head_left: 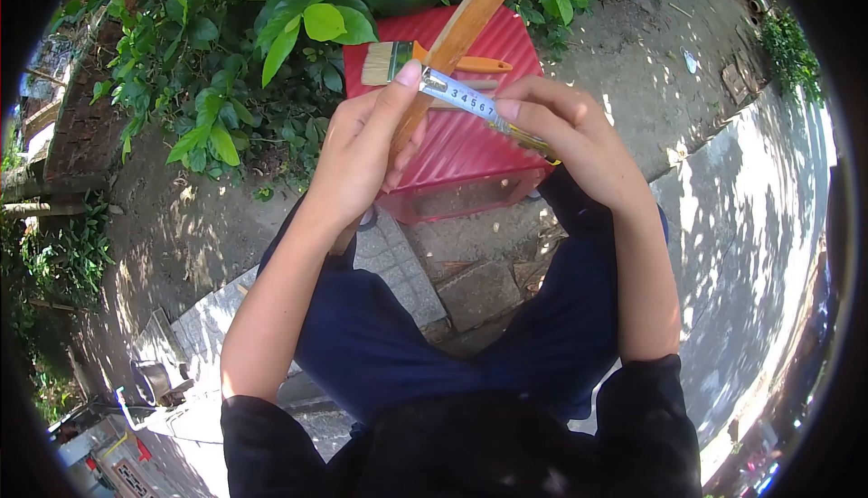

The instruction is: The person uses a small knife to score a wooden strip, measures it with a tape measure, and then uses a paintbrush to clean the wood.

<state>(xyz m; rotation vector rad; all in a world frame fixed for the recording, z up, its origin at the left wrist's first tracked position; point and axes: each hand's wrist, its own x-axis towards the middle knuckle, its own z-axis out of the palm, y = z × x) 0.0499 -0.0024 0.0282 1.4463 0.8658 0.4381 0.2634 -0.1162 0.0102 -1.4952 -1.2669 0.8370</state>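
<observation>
A long brown wooden stick (pixel 470 17) slants up and to the right over a red plastic stool (pixel 452 159). My left hand (pixel 362 141) is closed round its lower part, with the thumb pressing the metal end of a tape measure against the wood. The silvery tape measure blade (pixel 463 96) runs across to my right hand (pixel 571 132), whose fingers pinch it near the 7 mark. The yellow tape case is mostly hidden under my right hand. Behind the stick, a paintbrush (pixel 389 62) with pale bristles and an orange handle lies on the stool.
Leafy green bushes (pixel 226 46) crowd the stool's left and far side. Paving tiles (pixel 389 258) and a loose stone slab (pixel 479 295) lie between my legs, in front of the stool. Bare soil (pixel 633 55) and a sunlit concrete path (pixel 741 209) extend to the right.
</observation>
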